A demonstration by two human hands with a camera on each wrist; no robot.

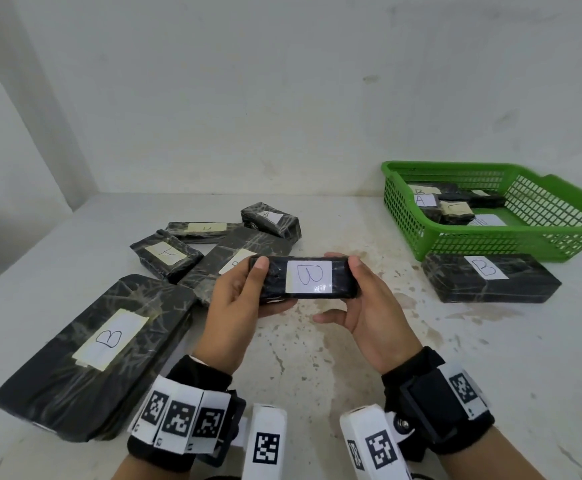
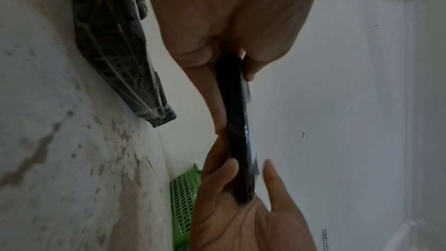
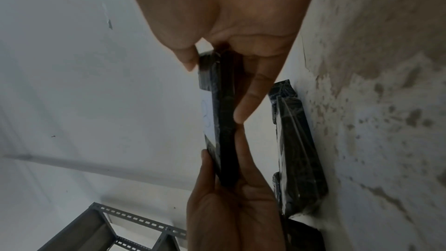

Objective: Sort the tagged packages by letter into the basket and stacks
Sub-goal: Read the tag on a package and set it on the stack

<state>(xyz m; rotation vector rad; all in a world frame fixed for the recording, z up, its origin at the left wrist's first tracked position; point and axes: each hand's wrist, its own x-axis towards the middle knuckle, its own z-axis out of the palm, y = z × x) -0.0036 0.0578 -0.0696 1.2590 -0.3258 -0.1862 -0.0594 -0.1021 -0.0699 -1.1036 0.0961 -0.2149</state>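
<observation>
A small flat black package (image 1: 305, 277) with a white tag marked B is held above the table between both hands, tag facing up. My left hand (image 1: 244, 292) grips its left end, thumb on top and fingers beneath. My right hand (image 1: 358, 292) grips its right end the same way. Both wrist views show the package edge-on (image 2: 237, 131) (image 3: 223, 121) pinched at each end. A green mesh basket (image 1: 556, 209) at the right rear holds several tagged packages. In front of it lies a black package tagged B (image 1: 490, 277).
A large B package (image 1: 92, 358) lies at the left front. Behind it sit several more wrapped packages, among them one tagged A (image 1: 164, 254) and a small B one (image 1: 270, 220). A white wall backs the stained table (image 1: 317, 358). A grey metal rack (image 3: 108, 230) stands off to the left.
</observation>
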